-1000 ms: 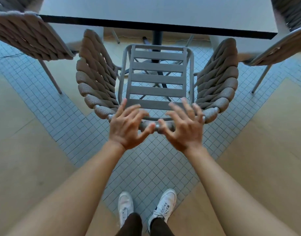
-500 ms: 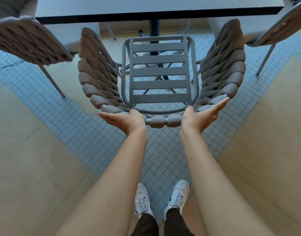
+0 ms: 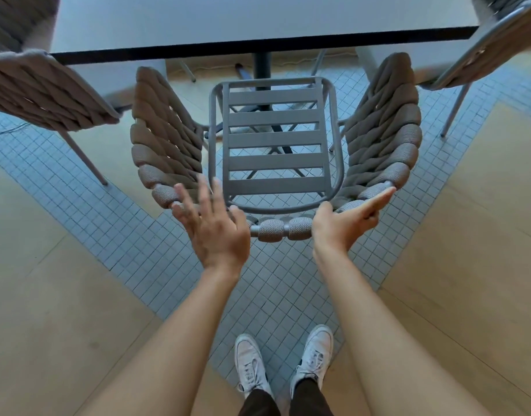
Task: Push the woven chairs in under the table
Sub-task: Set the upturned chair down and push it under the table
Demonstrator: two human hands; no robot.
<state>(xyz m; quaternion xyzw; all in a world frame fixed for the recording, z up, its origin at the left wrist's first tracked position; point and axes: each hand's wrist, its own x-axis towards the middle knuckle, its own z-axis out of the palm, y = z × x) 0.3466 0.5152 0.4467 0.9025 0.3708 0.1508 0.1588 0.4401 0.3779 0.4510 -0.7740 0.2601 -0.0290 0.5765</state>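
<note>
A woven chair (image 3: 276, 145) with a grey slatted seat and thick brown rope back stands in front of me, its seat facing the grey table (image 3: 258, 22). The seat's front sits just short of the table's dark edge. My left hand (image 3: 211, 223) hovers over the left part of the curved backrest, fingers spread and blurred. My right hand (image 3: 346, 219) rests flat against the backrest's right part, palm on the rope, fingers stretched out to the right. Neither hand grips anything.
Two more woven chairs flank this one: one at the left (image 3: 45, 88), one at the upper right (image 3: 495, 46). The table's black pedestal (image 3: 261, 66) stands beyond the seat. My white shoes (image 3: 283, 360) stand on the grey tiled floor, with wood flooring on either side.
My left hand has lifted off the backrest and turned palm down with fingers spread. The right hand stays against the backrest. The chair sits about where it was relative to the table.
</note>
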